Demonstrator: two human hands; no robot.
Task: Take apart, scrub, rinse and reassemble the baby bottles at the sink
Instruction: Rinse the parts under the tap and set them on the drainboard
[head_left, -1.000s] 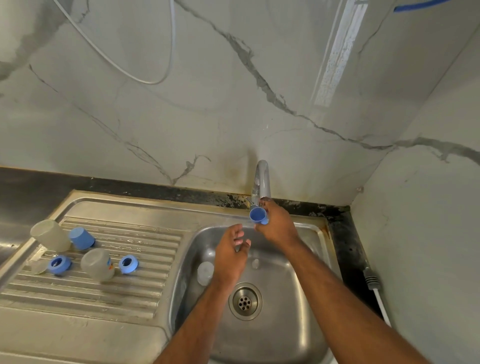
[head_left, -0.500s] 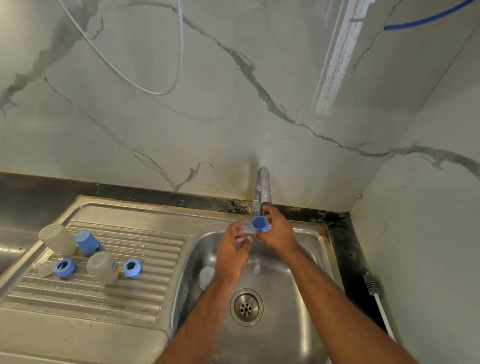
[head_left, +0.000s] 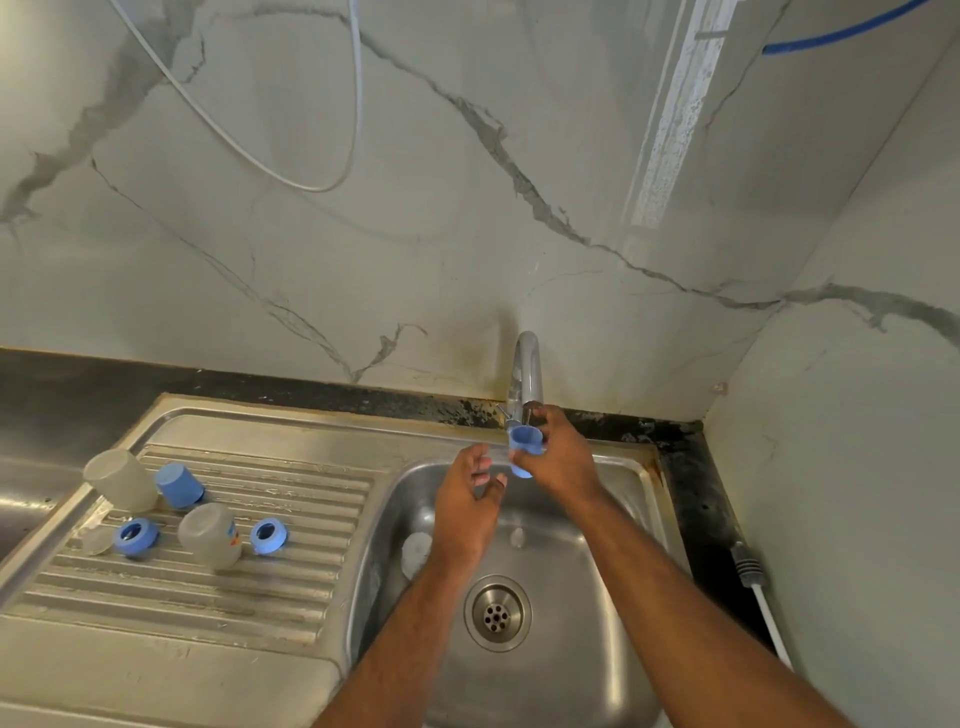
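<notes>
Right hand (head_left: 563, 462) fingers clamped on blue cap (head_left: 522, 444) beneath tap (head_left: 527, 374), at 12 o'clock over sink (head_left: 631, 470); left hand (head_left: 470, 501) fingers apart, empty. Risk: wet cap slipping into basin.

1. A marble-look wall (head_left: 467, 234) with grey veins rises behind the steel sink's rim (head_left: 291, 415).
2. A thin white cable (head_left: 291, 179) loops across that wall, high above the sink's left part.
3. A blue hose (head_left: 831, 39) crosses the wall's top right corner, far above the sink.
4. A black countertop strip (head_left: 691, 499) borders the sink's right side.
5. A white cable with a dark ribbed end (head_left: 748, 569) lies on that strip, just right of the sink.
</notes>
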